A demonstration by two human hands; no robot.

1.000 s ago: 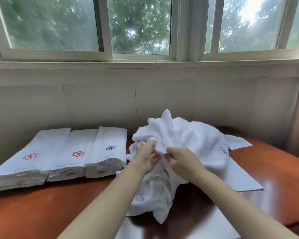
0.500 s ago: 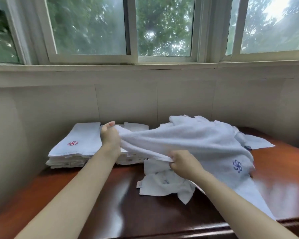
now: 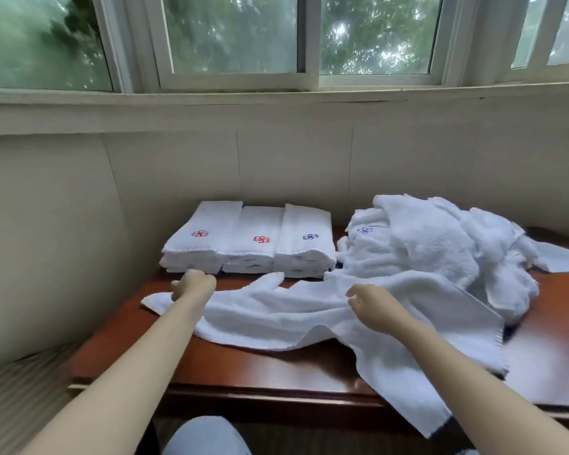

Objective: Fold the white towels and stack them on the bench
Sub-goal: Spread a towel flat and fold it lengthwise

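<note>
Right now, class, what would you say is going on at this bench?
A person is laying one white towel out flat across the wooden bench to fold it. The left hand grips the towel's left end, and the right hand rests on its middle. Behind them, three stacks of folded towels sit in a row against the wall. To the right, a heap of unfolded towels remains to be done.
</note>
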